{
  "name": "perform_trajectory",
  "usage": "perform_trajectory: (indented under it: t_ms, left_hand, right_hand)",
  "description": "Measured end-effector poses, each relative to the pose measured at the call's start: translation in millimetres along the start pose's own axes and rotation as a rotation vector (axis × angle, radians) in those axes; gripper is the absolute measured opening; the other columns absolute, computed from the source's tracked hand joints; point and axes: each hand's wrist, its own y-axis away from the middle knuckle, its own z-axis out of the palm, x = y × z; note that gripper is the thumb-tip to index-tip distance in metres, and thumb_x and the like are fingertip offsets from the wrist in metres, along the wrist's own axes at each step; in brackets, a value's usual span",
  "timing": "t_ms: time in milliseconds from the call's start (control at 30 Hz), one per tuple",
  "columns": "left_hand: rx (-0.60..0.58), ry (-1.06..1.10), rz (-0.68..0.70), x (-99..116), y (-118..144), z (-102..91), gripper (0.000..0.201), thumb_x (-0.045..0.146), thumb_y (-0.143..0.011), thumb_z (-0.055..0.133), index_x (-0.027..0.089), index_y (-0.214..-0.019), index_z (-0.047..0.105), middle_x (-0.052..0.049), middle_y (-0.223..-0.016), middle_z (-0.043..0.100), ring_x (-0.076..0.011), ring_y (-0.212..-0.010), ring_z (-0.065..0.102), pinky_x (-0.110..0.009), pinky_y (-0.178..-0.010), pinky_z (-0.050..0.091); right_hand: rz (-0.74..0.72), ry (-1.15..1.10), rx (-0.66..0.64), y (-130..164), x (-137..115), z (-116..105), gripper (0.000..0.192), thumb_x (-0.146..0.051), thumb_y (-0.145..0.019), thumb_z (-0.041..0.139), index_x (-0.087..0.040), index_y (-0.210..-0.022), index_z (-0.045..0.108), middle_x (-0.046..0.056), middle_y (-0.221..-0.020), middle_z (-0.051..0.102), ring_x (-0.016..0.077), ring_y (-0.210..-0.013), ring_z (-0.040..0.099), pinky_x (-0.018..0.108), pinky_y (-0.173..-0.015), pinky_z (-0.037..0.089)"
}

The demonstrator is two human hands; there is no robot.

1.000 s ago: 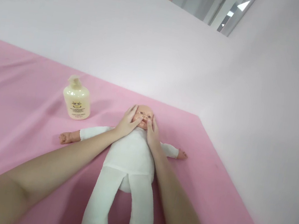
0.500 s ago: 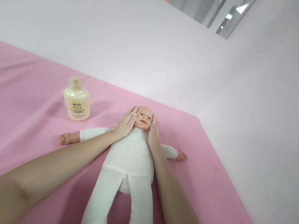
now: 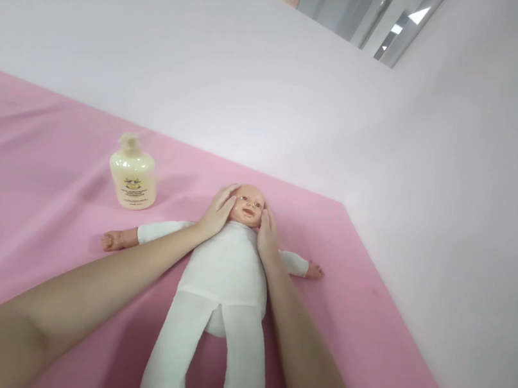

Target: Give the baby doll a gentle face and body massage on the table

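Observation:
A baby doll (image 3: 224, 273) in a white suit lies on its back on the pink sheet (image 3: 32, 212), arms spread, head away from me. My left hand (image 3: 218, 211) rests flat against the left side of the doll's head (image 3: 248, 205), fingers along the cheek. My right hand (image 3: 267, 233) presses the other side of the head, by the cheek and neck. Both hands cup the head between them and leave the face showing.
A cream lotion bottle (image 3: 133, 174) with a pump top stands on the sheet to the left of the doll. White walls (image 3: 457, 204) close in behind and on the right, meeting at a corner just beyond the doll's head.
My thumbs have slid off the doll's nose and mouth outward to the cheeks. The right hand has dropped slightly toward the neck. The doll and the bottle stay in place.

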Motion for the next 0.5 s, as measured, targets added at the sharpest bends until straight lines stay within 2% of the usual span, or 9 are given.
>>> perform_trajectory:
  t_ms: [300, 500]
  left_hand:
    - [-0.03, -0.043, 0.038, 0.8, -0.4, 0.0, 0.049, 0.045, -0.098, 0.053, 0.024, -0.143, 0.048, -0.012, -0.152, 0.051, -0.0257, -0.145, 0.047, -0.048, -0.126, 0.034]
    - [-0.05, -0.042, 0.049, -1.4, -1.4, -0.9, 0.054, 0.042, -0.095, 0.057, 0.022, -0.144, 0.047, -0.014, -0.152, 0.05, -0.0271, -0.146, 0.045, -0.05, -0.127, 0.032]
  right_hand:
    - [0.04, 0.041, -0.037, 0.9, -12.4, 1.3, 0.07, -0.067, -0.093, 0.052, -0.026, -0.15, 0.052, 0.005, -0.159, 0.051, 0.0247, -0.149, 0.046, 0.047, -0.126, 0.035]
    - [0.041, 0.037, -0.049, 4.3, -21.9, 0.9, 0.071, -0.065, -0.092, 0.054, -0.024, -0.151, 0.051, 0.007, -0.156, 0.055, 0.0259, -0.147, 0.048, 0.046, -0.125, 0.037]
